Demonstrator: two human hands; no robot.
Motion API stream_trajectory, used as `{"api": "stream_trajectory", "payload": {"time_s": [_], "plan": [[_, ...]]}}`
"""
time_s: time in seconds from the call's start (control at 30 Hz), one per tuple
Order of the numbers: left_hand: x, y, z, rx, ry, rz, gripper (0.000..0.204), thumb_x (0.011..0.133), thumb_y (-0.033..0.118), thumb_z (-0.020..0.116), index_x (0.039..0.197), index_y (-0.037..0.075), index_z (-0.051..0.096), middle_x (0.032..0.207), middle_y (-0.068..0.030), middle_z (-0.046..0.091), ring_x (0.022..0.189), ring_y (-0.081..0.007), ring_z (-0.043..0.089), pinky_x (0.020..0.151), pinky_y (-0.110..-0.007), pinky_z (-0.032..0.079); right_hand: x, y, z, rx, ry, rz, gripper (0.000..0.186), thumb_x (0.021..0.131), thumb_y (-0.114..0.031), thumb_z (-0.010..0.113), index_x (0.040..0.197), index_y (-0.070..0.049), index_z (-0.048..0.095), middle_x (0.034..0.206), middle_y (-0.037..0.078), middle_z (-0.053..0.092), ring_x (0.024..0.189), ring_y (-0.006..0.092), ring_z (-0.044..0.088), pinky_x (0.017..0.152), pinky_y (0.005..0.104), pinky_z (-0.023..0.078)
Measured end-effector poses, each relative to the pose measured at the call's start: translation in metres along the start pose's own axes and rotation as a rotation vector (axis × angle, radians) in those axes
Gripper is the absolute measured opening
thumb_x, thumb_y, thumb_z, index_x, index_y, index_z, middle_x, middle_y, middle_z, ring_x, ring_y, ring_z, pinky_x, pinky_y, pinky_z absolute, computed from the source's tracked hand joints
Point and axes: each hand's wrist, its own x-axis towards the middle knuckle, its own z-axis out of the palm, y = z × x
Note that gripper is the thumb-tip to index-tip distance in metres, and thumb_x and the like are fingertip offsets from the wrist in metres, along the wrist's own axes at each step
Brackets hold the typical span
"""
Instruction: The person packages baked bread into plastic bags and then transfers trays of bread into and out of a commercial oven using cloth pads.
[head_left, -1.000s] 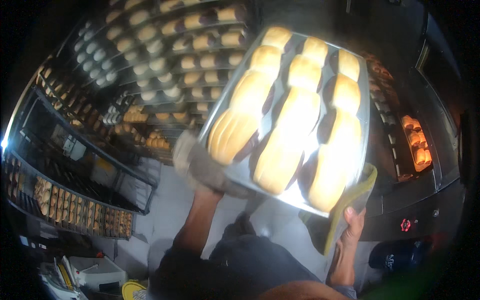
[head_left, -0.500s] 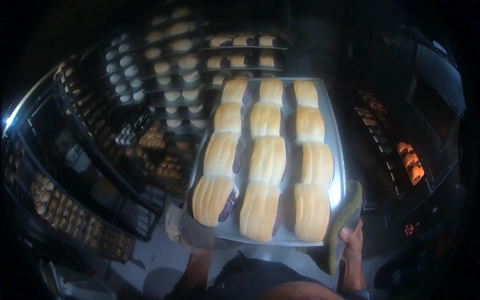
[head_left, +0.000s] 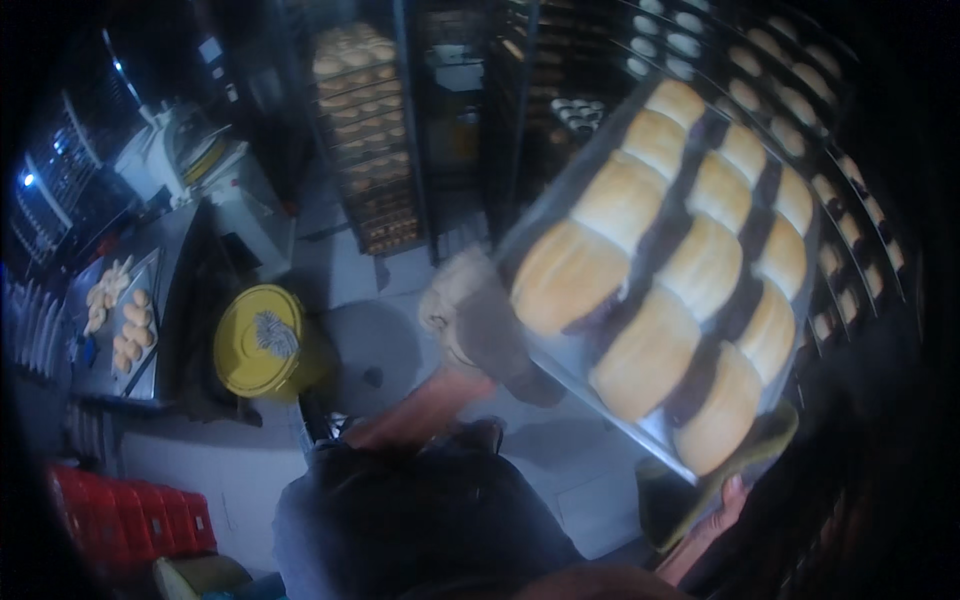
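Observation:
A metal baking tray with rows of golden, grooved bread rolls that show dark filling is held up at the right, tilted in the view. At its near left corner my left hand grips it through a pale cloth, which hides the fingers. My right hand holds the near right corner with a folded green cloth between palm and tray. Its thumb shows at the cloth's edge; the other fingers are hidden.
Racks of buns stand behind and at the right. A yellow lidded bucket sits on the tiled floor, left of me. Further left are a steel table with dough pieces on a tray, a white machine and red crates.
My view has swung left, bringing the bucket, table and crates into sight. The tray now appears further right and slanted. Both hands still hold it.

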Motion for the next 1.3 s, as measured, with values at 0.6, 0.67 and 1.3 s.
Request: {"api": "stream_trajectory", "payload": {"time_s": [0.6,0.67,1.3], "plan": [[0.044,0.218,-0.169,0.763,0.631,0.485,0.035,0.090,0.013,0.054,0.124,0.005,0.048,0.115,-0.0082,0.054,0.106,-0.0209,0.053,0.088,-0.029,0.046,0.010,0.095,0.474,0.263,-1.035,0.428,0.065,0.076,-0.015,0.068,0.135,0.000,0.043,0.124,0.010,0.055,0.113,0.0225,0.053,0.097,0.0346,0.042],[0.065,0.229,-0.198,0.780,0.711,0.510,0.040,0.088,0.014,0.055,0.125,0.004,0.046,0.117,-0.0092,0.054,0.108,-0.0227,0.053,0.090,-0.029,0.045,0.015,0.106,0.538,0.275,-1.128,0.454,0.061,0.077,-0.015,0.068,0.132,0.000,0.046,0.122,0.010,0.057,0.112,0.0214,0.054,0.097,0.0339,0.042],[0.258,0.240,-0.291,1.134,0.639,0.458,0.028,0.077,0.004,0.060,0.105,0.001,0.060,0.102,-0.0137,0.063,0.096,-0.0308,0.060,0.083,-0.039,0.047,0.099,0.192,0.756,0.188,-1.083,0.510,0.042,0.082,-0.024,0.068,0.117,-0.002,0.059,0.111,0.009,0.062,0.101,0.0206,0.058,0.089,0.0349,0.046]]}}
